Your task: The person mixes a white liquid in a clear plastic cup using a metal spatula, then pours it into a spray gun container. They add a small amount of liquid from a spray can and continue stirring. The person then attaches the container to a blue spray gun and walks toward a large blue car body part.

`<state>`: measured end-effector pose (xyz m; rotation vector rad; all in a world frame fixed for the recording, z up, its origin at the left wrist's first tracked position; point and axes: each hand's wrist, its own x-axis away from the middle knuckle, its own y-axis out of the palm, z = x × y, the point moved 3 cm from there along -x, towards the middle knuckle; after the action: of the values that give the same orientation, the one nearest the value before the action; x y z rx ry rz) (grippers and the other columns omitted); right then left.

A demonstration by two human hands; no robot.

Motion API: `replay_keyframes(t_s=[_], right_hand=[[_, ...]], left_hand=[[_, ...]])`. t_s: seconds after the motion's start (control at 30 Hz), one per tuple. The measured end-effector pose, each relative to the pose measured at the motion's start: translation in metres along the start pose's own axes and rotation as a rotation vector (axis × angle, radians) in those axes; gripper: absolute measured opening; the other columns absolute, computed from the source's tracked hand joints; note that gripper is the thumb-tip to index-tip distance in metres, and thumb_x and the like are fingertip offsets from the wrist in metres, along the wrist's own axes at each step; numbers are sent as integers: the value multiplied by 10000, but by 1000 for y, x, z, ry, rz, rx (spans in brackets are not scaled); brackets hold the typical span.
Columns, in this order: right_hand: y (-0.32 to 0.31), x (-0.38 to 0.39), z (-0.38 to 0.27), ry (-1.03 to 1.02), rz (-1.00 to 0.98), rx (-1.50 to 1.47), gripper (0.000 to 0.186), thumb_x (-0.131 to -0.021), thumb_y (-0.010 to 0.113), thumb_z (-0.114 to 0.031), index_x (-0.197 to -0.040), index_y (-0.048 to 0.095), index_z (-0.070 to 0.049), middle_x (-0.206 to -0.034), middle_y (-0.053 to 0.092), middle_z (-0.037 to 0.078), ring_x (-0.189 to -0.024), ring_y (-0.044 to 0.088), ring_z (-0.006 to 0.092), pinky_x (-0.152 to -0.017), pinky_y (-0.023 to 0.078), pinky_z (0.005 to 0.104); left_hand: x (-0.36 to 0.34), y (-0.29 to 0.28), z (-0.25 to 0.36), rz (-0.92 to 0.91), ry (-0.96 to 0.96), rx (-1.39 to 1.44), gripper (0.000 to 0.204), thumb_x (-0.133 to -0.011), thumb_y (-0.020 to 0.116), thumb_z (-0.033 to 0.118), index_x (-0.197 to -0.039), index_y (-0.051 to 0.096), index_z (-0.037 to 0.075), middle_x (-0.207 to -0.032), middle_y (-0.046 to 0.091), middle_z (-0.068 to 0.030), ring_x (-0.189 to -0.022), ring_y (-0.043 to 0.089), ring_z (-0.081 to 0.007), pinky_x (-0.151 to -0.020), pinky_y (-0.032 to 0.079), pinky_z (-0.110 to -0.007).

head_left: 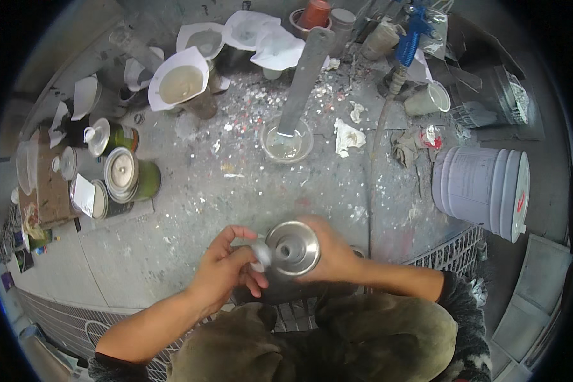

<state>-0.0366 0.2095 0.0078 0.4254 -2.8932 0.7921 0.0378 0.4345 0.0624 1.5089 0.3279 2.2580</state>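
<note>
Near the table's front edge, my right hand (331,254) is wrapped around a round metal container (307,254) with a bright rim. Its top faces up and shows a small round neck or opening in the middle. My left hand (219,270) pinches a small, whitish translucent cap (261,254) between thumb and fingers. The cap is tilted close beside the container's left rim; whether they touch I cannot tell. Farther back stands a clear plastic cup (270,153) with some liquid in it. A long grey stirring stick (305,79) leans up out of that cup.
Paint cans (148,178) stand at the left. Several cups with white paper strainers (162,102) line the back left. A whitish bucket (468,188) lies at the right, near a hose (377,165) and a blue spray gun (414,35). Paper scraps (347,137) litter the speckled table.
</note>
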Motion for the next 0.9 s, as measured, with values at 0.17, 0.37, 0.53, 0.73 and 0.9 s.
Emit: replay_keyframes(t_s=[0.17,0.37,0.53,0.73,0.9], right_hand=[[-35,-10,-19,11,39,40,1073,-576,983,-317,-1446,410,-59,-1351,596,176,-1242,617,352,-1044,494,444],[-89,-14,-77,55,17,205,1147,-528,994,-304,-1451,359,-55,-1243,667,167,-1145,685,327,-979,537,428],[-119,-16,-113,119,-7,280,1064,-583,946,-360,-1439,398,-46,-1249,617,220,-1123,661,441,-938,550,482],[-134,-13,-136,237,-44,410,1038,-603,930,-369,-1425,397,-26,-1234,613,249,-1080,668,459,-898,568,498],[-137,-10,-146,293,-83,511,1021,-612,920,-404,-1404,407,-13,-1214,621,249,-1052,676,461,-865,580,508]], left_hand=[[-5,-4,21,-172,379,-208,411,-952,593,-97,-1306,459,64,-1049,702,-109,-863,717,-175,-617,586,-285],[-23,14,39,-263,533,-40,317,-925,666,-81,-1203,590,50,-1149,671,-91,-975,687,-154,-723,589,-289],[-30,41,47,-404,544,166,292,-926,709,-23,-1189,600,41,-1147,670,-91,-961,678,-151,-714,572,-278],[-40,54,46,-473,554,177,207,-948,706,22,-1123,599,54,-1111,691,-81,-933,678,-135,-699,570,-275],[-42,55,41,-475,498,180,187,-961,695,41,-1119,597,59,-1042,713,-80,-897,680,-133,-674,562,-266]])
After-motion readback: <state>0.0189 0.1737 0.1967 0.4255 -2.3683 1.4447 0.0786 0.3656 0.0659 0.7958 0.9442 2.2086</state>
